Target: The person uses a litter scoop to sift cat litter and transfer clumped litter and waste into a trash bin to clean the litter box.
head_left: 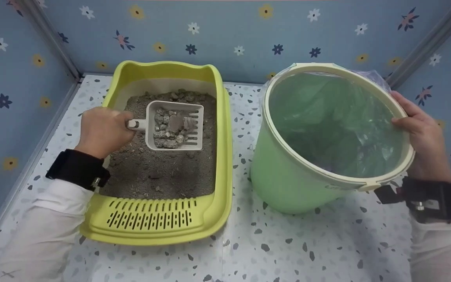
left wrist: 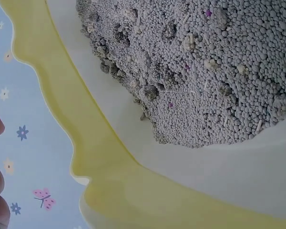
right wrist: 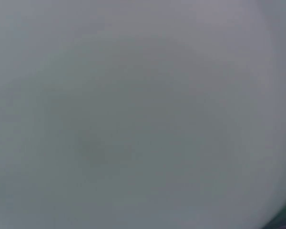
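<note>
In the head view my left hand (head_left: 106, 127) grips the handle of a pale litter scoop (head_left: 150, 113), held level over the litter box. Grey clumps (head_left: 170, 127) lie in the scoop's slotted basin. Below it, grey litter (head_left: 159, 172) covers the floor of the yellow-green litter box (head_left: 225, 156); the left wrist view shows more litter (left wrist: 219, 71) close up, with clumps along its edge. My right hand (head_left: 423, 131) holds the rim of a green trash bin (head_left: 288, 176), thumb over the top. The bin is tilted and lined with a clear bag (head_left: 347, 117). A pale blur fills the right wrist view.
Both containers stand side by side on a white speckled surface (head_left: 245, 243), with a narrow gap between them. Blue flowered panels (head_left: 225, 39) close in the back and both sides. The litter box has a slotted front ledge (head_left: 151, 231).
</note>
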{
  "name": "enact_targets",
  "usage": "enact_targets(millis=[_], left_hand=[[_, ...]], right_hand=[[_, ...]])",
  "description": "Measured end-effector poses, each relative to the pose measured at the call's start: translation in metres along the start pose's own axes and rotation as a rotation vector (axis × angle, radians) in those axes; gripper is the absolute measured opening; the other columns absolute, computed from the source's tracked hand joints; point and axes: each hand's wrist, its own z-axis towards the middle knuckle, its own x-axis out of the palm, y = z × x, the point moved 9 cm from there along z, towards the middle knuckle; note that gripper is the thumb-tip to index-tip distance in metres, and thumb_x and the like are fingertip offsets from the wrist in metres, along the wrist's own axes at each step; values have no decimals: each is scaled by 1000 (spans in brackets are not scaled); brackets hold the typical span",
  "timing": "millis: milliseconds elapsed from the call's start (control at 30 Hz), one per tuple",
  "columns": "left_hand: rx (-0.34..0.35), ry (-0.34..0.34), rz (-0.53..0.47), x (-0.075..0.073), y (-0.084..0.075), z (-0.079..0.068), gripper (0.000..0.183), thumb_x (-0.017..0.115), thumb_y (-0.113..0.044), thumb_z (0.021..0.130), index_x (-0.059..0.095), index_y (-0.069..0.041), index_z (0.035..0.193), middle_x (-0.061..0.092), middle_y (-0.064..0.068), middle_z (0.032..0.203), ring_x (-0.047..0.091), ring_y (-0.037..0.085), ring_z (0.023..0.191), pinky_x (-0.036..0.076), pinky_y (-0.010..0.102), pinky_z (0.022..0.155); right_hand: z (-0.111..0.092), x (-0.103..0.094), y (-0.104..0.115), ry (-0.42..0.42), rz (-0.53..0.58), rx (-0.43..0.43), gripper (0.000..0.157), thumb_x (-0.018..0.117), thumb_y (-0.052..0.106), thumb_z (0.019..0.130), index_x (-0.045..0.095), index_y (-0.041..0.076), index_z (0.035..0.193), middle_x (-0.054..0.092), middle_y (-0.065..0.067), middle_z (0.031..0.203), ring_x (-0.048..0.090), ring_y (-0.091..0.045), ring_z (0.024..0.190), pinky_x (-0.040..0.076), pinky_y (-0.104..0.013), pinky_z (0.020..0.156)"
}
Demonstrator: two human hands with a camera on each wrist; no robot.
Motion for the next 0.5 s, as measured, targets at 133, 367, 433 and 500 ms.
enact_targets(millis=[133, 367, 433, 500], left_hand=[[-26, 41, -2, 4, 2, -1, 40, 66, -16, 74, 32, -14, 53, 28, -1, 44, 30, 20, 42, 19, 31, 39], [-59, 173, -39, 13, 4, -3, 33, 60, -12, 71, 32, -16, 54, 29, -2, 46, 31, 18, 42, 22, 31, 38], [-85, 222, -57, 14, 4, -2, 33, 59, -11, 71, 32, -16, 53, 28, -4, 46, 31, 17, 43, 22, 31, 39], [-117, 271, -79, 15, 4, -1, 33, 58, -11, 71, 32, -17, 52, 27, -4, 47, 32, 18, 44, 23, 31, 40]], right_hand=[[0, 0, 0, -3, -26, -7, 58, 40, -13, 92, 37, 13, 144, 21, -4, 156, 48, -14, 126, 41, -25, 96], [0, -3, 0, -34, -144, -24, 58, 43, -7, 93, 34, 15, 146, 21, -4, 156, 35, -17, 136, 42, -22, 94], [0, -3, 1, -27, -150, -20, 58, 42, -8, 93, 34, 14, 146, 20, -5, 156, 40, -13, 133, 44, -22, 93], [0, -2, 1, -14, -117, -10, 58, 41, -10, 93, 34, 13, 146, 19, -5, 156, 47, -11, 127, 45, -22, 92]])
